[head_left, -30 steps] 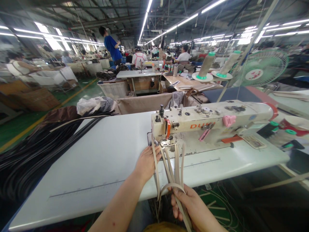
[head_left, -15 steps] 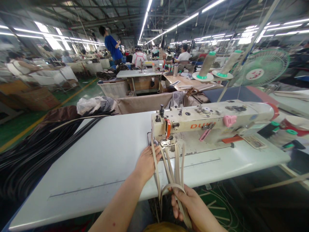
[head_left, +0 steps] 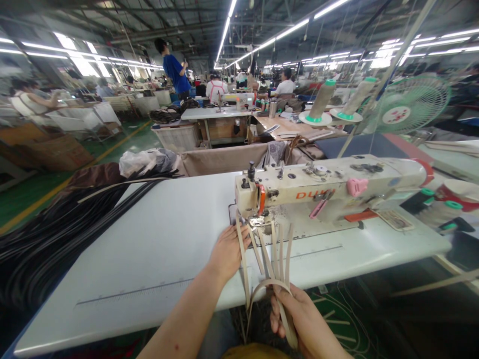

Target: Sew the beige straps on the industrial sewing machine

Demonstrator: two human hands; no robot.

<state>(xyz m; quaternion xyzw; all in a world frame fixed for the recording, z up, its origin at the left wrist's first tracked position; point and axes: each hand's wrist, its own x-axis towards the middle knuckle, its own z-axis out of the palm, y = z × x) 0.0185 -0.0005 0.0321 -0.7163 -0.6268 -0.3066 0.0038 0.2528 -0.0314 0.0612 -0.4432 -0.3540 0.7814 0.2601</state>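
My left hand [head_left: 226, 253] lies flat by the needle area of a sewing machine [head_left: 322, 192], fingers stretched towards the presser foot [head_left: 257, 222]. A beige strip [head_left: 243, 264] runs down from the machine's head across this hand and over the table edge. My right hand [head_left: 294, 315], at the table's front edge, is closed round a bundle of narrow beige strips [head_left: 277, 259]. Their free ends fan out upward towards the machine bed. One strip loops over the top of the bundle and hangs down on the left. What lies under my left fingertips is hidden.
Many black strips [head_left: 48, 239] hang over the left side of the white sewing table [head_left: 168, 239]. Thread cones [head_left: 320, 102] and a green fan [head_left: 407, 104] stand behind the machine. A beige cloth-lined bin [head_left: 224, 160] is beyond the table. Co-workers are farther back.
My right hand has shifted slightly to the right with the strips, and their ends now spread wider apart. My left hand stays in place.
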